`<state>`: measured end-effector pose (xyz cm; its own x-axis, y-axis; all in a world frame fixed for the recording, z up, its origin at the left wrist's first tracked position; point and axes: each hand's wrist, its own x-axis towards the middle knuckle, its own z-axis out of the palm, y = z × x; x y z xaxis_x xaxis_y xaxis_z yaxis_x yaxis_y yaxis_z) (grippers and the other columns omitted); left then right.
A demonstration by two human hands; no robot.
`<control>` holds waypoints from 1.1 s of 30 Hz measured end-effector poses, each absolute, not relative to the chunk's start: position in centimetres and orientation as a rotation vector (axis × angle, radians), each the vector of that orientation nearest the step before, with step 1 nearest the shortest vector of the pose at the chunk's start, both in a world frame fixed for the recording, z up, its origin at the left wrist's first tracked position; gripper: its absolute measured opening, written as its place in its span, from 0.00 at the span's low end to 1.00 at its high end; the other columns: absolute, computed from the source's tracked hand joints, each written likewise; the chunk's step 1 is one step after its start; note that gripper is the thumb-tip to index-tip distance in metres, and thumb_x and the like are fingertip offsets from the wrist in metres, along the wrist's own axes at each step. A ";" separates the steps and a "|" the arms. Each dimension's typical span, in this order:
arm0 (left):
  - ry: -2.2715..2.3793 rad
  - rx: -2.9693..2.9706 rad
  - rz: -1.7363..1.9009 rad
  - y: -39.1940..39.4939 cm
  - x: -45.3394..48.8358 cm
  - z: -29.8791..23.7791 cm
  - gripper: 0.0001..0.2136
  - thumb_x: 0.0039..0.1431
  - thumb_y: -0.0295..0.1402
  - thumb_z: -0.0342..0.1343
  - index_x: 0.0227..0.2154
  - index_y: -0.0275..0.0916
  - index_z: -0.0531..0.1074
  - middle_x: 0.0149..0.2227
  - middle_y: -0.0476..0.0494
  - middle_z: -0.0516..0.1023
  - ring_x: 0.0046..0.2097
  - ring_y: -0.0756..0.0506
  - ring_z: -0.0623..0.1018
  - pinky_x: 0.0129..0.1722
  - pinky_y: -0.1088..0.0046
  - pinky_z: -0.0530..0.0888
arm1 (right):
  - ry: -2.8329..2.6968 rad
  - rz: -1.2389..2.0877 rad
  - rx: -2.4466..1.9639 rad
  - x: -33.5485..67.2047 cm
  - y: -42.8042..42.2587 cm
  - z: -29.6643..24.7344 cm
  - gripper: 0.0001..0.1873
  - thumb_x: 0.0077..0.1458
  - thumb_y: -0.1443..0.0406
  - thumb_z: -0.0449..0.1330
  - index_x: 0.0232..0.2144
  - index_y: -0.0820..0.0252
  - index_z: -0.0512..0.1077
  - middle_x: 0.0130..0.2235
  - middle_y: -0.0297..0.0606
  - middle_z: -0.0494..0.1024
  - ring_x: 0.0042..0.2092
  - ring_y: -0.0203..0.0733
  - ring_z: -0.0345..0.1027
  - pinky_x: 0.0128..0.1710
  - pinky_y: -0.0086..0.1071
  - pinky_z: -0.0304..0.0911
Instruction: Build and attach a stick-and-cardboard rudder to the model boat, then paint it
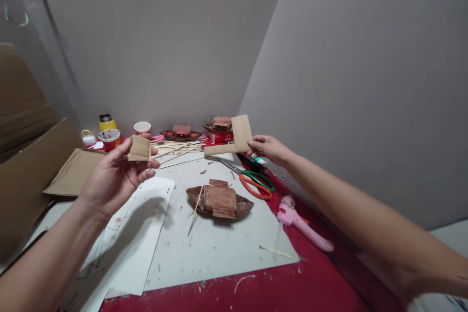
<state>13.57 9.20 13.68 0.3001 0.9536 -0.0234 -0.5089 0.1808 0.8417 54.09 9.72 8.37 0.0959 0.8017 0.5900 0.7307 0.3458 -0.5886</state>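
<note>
My left hand (119,170) is raised at the left and grips a small square piece of cardboard (139,149) between thumb and fingers. On the right, my right hand (268,148) pinches a larger cardboard piece (241,132) by its lower right corner. A narrow cardboard strip (219,150) runs left from beneath that piece; whether they are joined I cannot tell. Between and below my hands, a brown model boat (220,201) sits on the white sheet (219,268), with a thin wooden stick (196,210) leaning across its left part.
Scissors (256,187) with green and orange handles and a pink glue gun (303,226) lie at the right. Behind are thin sticks (179,147), two model boats (182,131), paper cups (142,127) and a yellow bottle (107,122). A cardboard box (29,180) stands left.
</note>
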 end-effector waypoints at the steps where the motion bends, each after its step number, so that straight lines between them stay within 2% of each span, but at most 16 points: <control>1: 0.635 0.839 1.119 9.0 14.1 13.7 0.14 0.67 0.34 0.44 0.42 0.35 0.74 0.32 0.39 0.78 0.27 0.48 0.80 0.22 0.78 0.77 | -1.661 0.134 -1.434 54.3 9.5 8.1 0.12 0.64 0.60 0.58 0.47 0.60 0.71 0.46 0.40 0.75 0.41 0.39 0.72 0.40 0.36 0.71; 5: 0.575 0.814 1.044 8.4 15.9 13.9 0.11 0.67 0.34 0.46 0.42 0.35 0.72 0.31 0.41 0.78 0.27 0.47 0.81 0.23 0.77 0.78 | -1.618 0.213 -1.653 54.5 9.4 8.6 0.12 0.63 0.60 0.58 0.44 0.63 0.72 0.41 0.38 0.76 0.37 0.37 0.72 0.36 0.35 0.71; 9: 0.541 0.839 1.027 7.5 16.9 14.2 0.11 0.65 0.37 0.52 0.41 0.35 0.72 0.32 0.40 0.80 0.28 0.47 0.81 0.25 0.75 0.78 | -1.505 0.131 -1.739 52.4 8.3 11.0 0.10 0.57 0.59 0.62 0.33 0.61 0.75 0.33 0.43 0.80 0.38 0.47 0.75 0.41 0.40 0.70; 11: 0.515 0.847 1.020 7.0 17.2 14.1 0.11 0.62 0.38 0.56 0.41 0.35 0.72 0.33 0.40 0.80 0.30 0.46 0.81 0.27 0.75 0.78 | -1.515 0.108 -1.682 49.6 6.5 12.3 0.09 0.57 0.59 0.60 0.35 0.59 0.76 0.36 0.43 0.81 0.40 0.48 0.75 0.43 0.40 0.70; 14: 0.475 0.849 0.999 6.1 17.3 13.6 0.13 0.57 0.39 0.61 0.40 0.37 0.73 0.34 0.41 0.81 0.32 0.47 0.81 0.30 0.74 0.78 | -1.654 0.061 -1.390 43.9 2.3 14.1 0.09 0.58 0.59 0.59 0.35 0.56 0.76 0.35 0.38 0.81 0.37 0.43 0.76 0.41 0.36 0.70; 17: 0.452 0.891 0.947 5.4 17.4 13.2 0.15 0.53 0.40 0.65 0.39 0.37 0.73 0.32 0.42 0.81 0.32 0.47 0.80 0.31 0.74 0.77 | -1.871 -0.037 -0.926 38.8 -1.7 15.5 0.03 0.59 0.67 0.60 0.35 0.55 0.75 0.33 0.34 0.80 0.33 0.38 0.74 0.35 0.32 0.70; 19: 0.441 0.927 0.929 4.8 17.4 13.2 0.15 0.52 0.40 0.66 0.38 0.37 0.74 0.31 0.43 0.81 0.32 0.47 0.80 0.32 0.74 0.77 | -1.963 -0.065 -0.782 36.7 -3.3 16.0 0.07 0.59 0.70 0.60 0.40 0.55 0.74 0.33 0.35 0.80 0.33 0.37 0.74 0.34 0.32 0.70; 23: 0.421 0.965 0.946 3.7 17.4 13.4 0.15 0.52 0.40 0.67 0.37 0.38 0.72 0.29 0.46 0.80 0.31 0.48 0.80 0.32 0.74 0.77 | -1.993 -0.211 -0.696 34.8 -4.0 16.4 0.08 0.59 0.70 0.60 0.42 0.56 0.73 0.34 0.38 0.81 0.37 0.41 0.75 0.37 0.37 0.70; 27: 0.408 1.007 0.979 2.8 17.3 13.7 0.15 0.50 0.39 0.68 0.37 0.38 0.72 0.27 0.48 0.79 0.28 0.51 0.78 0.28 0.76 0.76 | -2.030 -0.269 -0.712 34.2 -3.5 16.3 0.06 0.60 0.69 0.60 0.40 0.58 0.73 0.33 0.39 0.81 0.36 0.42 0.74 0.35 0.37 0.69; 33: 0.438 1.063 1.010 2.2 17.3 13.9 0.16 0.49 0.41 0.68 0.35 0.38 0.72 0.27 0.48 0.78 0.28 0.50 0.78 0.29 0.74 0.76 | -2.060 -0.304 -0.686 34.0 -3.9 15.9 0.09 0.61 0.72 0.57 0.43 0.58 0.72 0.33 0.39 0.81 0.35 0.41 0.73 0.34 0.38 0.69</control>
